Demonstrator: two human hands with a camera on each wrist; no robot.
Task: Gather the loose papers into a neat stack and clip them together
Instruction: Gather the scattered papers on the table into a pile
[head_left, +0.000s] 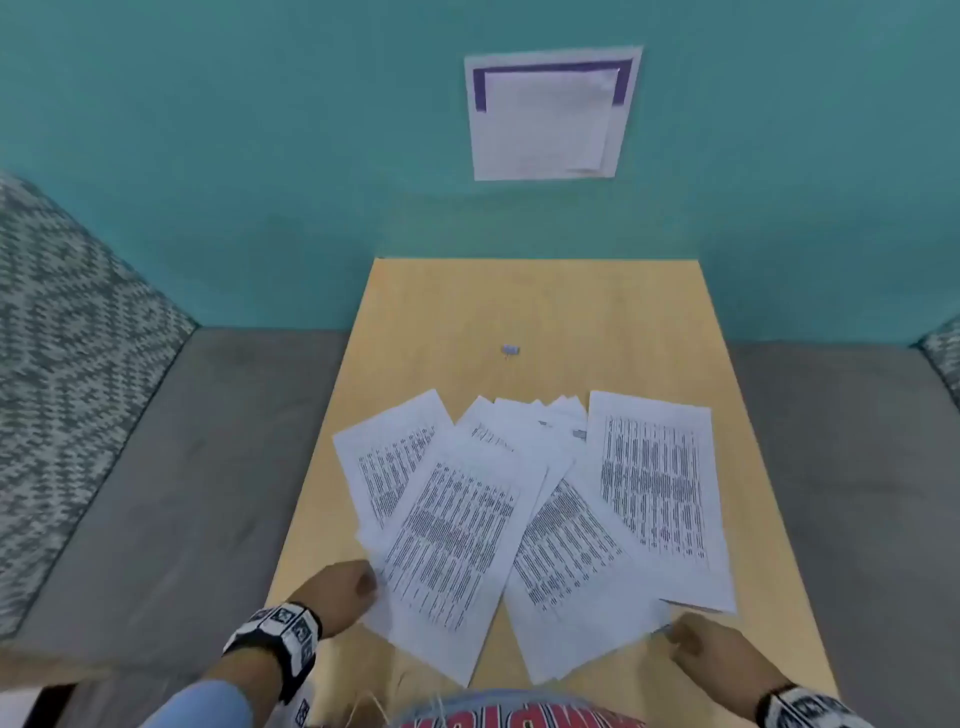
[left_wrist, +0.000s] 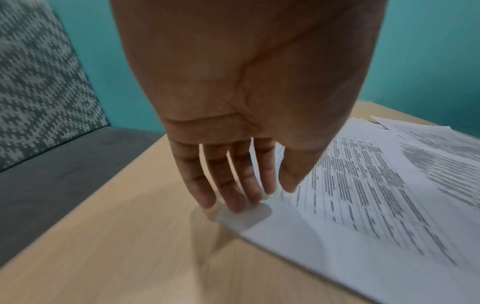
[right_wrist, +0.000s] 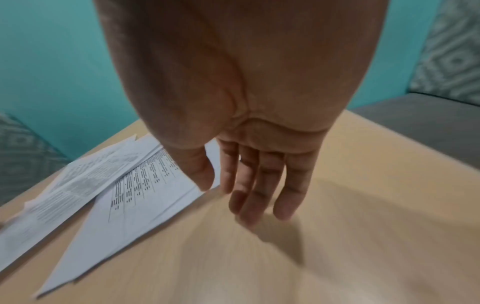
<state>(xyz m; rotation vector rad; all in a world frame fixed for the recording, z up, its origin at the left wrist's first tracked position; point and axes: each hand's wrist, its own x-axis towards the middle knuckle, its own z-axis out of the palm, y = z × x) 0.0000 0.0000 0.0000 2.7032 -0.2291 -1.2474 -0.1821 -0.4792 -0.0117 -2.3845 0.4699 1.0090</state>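
Several printed sheets of paper (head_left: 457, 525) lie fanned and overlapping on a light wooden table (head_left: 519, 301). A small pale clip (head_left: 510, 350) sits alone on the table beyond them. My left hand (head_left: 370, 583) is at the left edge of the spread. In the left wrist view its straight fingertips (left_wrist: 237, 207) touch a sheet's corner (left_wrist: 249, 218), with the thumb above the papers (left_wrist: 363, 185). My right hand (head_left: 674, 636) is at the spread's near right corner. In the right wrist view its straight fingers (right_wrist: 249, 216) point down at bare table (right_wrist: 337, 246) beside the papers (right_wrist: 135, 197), holding nothing.
The table stands against a teal wall (head_left: 260, 156) with a white sheet (head_left: 550, 114) taped to it. A grey seat (head_left: 171, 467) flanks the table on both sides, with patterned cushions (head_left: 62, 322) at far left and far right. Bare tabletop lies beyond the papers.
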